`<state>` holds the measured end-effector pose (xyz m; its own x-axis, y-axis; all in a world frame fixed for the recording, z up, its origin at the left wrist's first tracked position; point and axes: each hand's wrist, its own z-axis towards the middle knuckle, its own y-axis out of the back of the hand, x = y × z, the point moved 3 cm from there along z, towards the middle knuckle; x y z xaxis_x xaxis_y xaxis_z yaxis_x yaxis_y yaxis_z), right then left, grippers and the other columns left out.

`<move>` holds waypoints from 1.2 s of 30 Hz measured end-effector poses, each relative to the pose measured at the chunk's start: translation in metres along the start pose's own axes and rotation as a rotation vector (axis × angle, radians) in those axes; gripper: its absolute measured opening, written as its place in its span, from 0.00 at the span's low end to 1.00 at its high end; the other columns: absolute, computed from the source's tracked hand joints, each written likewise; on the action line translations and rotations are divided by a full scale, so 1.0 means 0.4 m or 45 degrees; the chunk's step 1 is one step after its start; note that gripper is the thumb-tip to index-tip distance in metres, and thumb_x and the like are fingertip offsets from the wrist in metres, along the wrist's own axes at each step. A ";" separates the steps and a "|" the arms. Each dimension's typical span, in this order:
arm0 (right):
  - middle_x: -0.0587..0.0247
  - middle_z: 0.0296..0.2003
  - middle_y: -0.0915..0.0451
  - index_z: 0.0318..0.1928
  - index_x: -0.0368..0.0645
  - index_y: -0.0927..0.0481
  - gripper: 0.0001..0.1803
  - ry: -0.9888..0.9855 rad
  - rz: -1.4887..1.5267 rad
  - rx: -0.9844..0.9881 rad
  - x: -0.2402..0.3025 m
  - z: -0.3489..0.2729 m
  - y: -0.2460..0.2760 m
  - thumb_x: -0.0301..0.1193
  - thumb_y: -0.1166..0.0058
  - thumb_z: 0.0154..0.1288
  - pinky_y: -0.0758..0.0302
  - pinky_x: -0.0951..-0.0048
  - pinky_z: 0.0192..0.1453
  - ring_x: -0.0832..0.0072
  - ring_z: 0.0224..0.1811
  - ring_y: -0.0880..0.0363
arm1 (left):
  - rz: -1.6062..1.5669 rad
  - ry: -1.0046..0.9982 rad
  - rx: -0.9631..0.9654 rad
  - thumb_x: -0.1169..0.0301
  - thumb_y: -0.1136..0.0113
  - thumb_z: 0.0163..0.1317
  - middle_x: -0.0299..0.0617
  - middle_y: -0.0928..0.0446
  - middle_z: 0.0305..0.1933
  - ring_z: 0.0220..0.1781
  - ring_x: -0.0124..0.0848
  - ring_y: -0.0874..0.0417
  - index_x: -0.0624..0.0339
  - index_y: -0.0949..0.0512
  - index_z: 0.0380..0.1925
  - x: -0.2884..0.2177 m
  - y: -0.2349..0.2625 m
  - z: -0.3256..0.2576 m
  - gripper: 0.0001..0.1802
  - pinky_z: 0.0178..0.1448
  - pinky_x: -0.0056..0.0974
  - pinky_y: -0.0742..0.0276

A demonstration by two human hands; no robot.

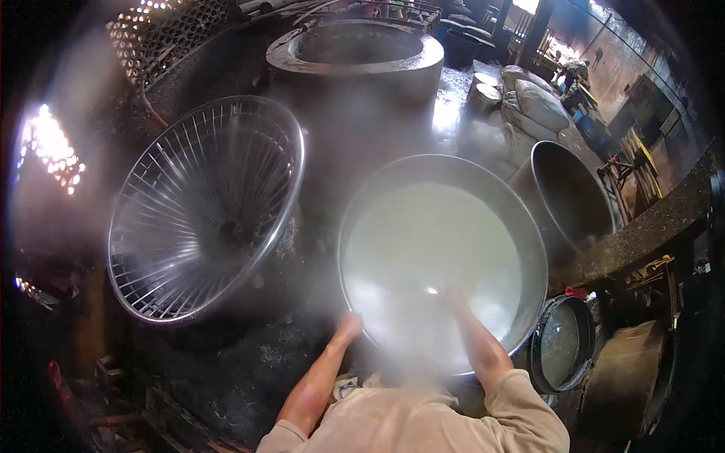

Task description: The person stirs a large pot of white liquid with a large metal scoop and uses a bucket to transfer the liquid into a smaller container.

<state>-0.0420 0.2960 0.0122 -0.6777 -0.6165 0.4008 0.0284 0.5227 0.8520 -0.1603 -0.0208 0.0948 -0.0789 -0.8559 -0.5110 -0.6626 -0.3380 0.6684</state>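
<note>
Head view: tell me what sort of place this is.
Probably a small-scale processing workshop, perhaps for food: a wide metal vat holds pale liquid, a thick-rimmed round tank stands beyond it, and bulging sacks are piled nearby.

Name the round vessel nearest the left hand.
The wide silver metal basin of milky liquid: the left hand is at its rim. The slatted silver metal cone and round grey vat sit farther off.
</note>
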 end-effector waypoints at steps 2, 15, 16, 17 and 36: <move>0.49 0.37 0.26 0.38 0.39 0.26 0.18 -0.016 0.133 0.073 -0.058 -0.027 -0.037 0.31 0.44 0.42 0.31 0.57 0.45 0.55 0.42 0.28 | -0.120 0.158 -0.111 0.66 0.58 0.52 0.60 0.28 0.40 0.42 0.49 0.25 0.66 0.25 0.32 0.052 -0.035 0.031 0.16 0.45 0.45 0.29; 0.47 0.33 0.25 0.37 0.40 0.28 0.15 -0.138 -0.009 0.105 -0.244 -0.453 0.373 0.29 0.53 0.46 0.31 0.58 0.43 0.52 0.38 0.27 | -0.287 0.047 -0.169 0.63 0.56 0.54 0.56 0.29 0.44 0.47 0.46 0.28 0.66 0.29 0.41 0.111 -0.154 0.123 0.20 0.49 0.45 0.34; 0.47 0.33 0.25 0.37 0.40 0.28 0.15 -0.079 -0.002 0.134 -0.240 -0.448 0.399 0.29 0.53 0.46 0.31 0.58 0.43 0.52 0.38 0.27 | -0.138 0.025 -0.287 0.63 0.56 0.54 0.55 0.29 0.44 0.47 0.46 0.29 0.65 0.29 0.41 0.219 -0.171 0.142 0.19 0.49 0.45 0.34; 0.45 0.32 0.25 0.41 0.41 0.29 0.18 0.121 -0.112 0.112 -0.237 -0.437 0.423 0.29 0.54 0.46 0.30 0.59 0.39 0.53 0.36 0.26 | 0.013 0.030 -0.383 0.63 0.56 0.54 0.54 0.30 0.45 0.47 0.46 0.29 0.63 0.29 0.41 0.317 -0.177 0.141 0.18 0.50 0.45 0.34; 0.46 0.29 0.24 0.40 0.37 0.29 0.19 -0.146 0.165 -0.301 -0.391 -0.053 0.333 0.26 0.54 0.43 0.27 0.61 0.36 0.58 0.31 0.23 | -0.558 0.340 -0.189 0.56 0.57 0.57 0.55 0.42 0.57 0.60 0.44 0.41 0.65 0.41 0.54 0.012 -0.043 -0.015 0.29 0.60 0.43 0.44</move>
<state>0.0832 0.4495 0.0702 -0.7354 -0.4762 0.4821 0.2811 0.4329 0.8565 -0.1448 -0.0217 0.0841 0.3864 -0.6854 -0.6173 -0.4767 -0.7213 0.5025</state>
